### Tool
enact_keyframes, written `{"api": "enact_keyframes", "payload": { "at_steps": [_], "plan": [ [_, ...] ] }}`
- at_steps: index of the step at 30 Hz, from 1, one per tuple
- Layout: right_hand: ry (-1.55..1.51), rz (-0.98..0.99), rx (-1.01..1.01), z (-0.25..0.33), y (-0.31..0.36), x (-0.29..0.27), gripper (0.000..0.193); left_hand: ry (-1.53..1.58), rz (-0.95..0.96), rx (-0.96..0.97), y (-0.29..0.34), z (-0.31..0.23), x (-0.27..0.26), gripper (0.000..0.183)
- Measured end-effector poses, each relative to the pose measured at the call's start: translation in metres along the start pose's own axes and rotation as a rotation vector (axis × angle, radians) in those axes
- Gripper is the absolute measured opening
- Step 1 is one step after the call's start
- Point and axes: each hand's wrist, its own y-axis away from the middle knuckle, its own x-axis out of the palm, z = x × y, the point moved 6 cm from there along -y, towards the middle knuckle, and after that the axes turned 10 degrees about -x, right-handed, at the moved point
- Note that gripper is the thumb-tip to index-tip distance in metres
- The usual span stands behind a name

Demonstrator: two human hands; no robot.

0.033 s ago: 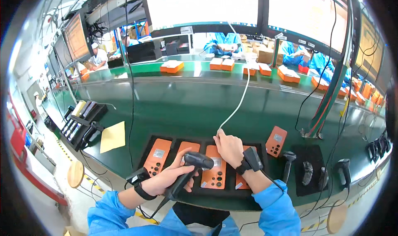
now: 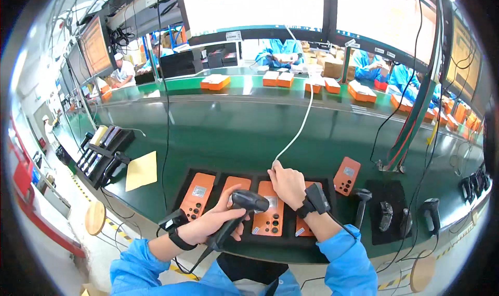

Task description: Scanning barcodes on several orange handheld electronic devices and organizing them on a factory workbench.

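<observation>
My left hand [image 2: 212, 224] is wrapped around the handle of a black barcode scanner [image 2: 250, 200], whose head points right over the phones. The fingers of my right hand [image 2: 289, 186] are closed on the lower end of a white cable [image 2: 307, 114]. Beneath both hands lies a black tray [image 2: 201, 172] with several orange phones in it, backs up. One phone [image 2: 268, 224] sits between my hands, its pale label partly behind the scanner head. The leftmost phone [image 2: 200, 191] shows whole; my hands cover parts of the others.
Right of the tray lies another orange phone [image 2: 346, 176], beside more scanners [image 2: 362, 207] and a black mat [image 2: 387, 192]. A yellow sheet [image 2: 141, 172] and a black rack [image 2: 104, 153] are at left. Monitors [image 2: 254, 7] hang above; black cables dangle. Beyond, people handle orange boxes [image 2: 215, 82].
</observation>
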Motion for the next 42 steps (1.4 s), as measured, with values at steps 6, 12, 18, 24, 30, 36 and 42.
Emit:
{"api": "enact_keyframes", "payload": {
  "at_steps": [6,12,18,24,30,36,42],
  "plan": [
    [-0.030,-0.012,-0.018,0.001,0.000,-0.001,0.023,-0.099,0.040,-0.023,-0.001,0.002,0.012,0.079],
    [-0.019,-0.059,-0.041,0.005,0.000,0.001,0.023,-0.124,-0.052,-0.038,-0.004,0.003,0.008,0.073],
    [-0.084,-0.023,-0.022,-0.002,0.006,-0.007,0.022,-0.131,0.043,0.018,-0.005,0.001,0.021,0.077],
    [-0.093,-0.036,-0.027,0.002,0.011,-0.011,0.022,-0.142,-0.012,0.043,0.005,0.006,0.025,0.079],
    [-0.036,-0.029,-0.017,-0.006,0.012,-0.010,0.024,-0.034,-0.104,0.014,-0.009,0.007,0.013,0.073],
    [-0.090,-0.044,-0.064,0.000,-0.003,-0.020,0.021,0.005,-0.161,0.056,0.000,-0.010,0.025,0.077],
    [-0.093,-0.052,-0.052,-0.003,0.002,-0.010,0.022,0.018,-0.090,0.006,-0.010,0.001,0.023,0.074]
  ]
}}
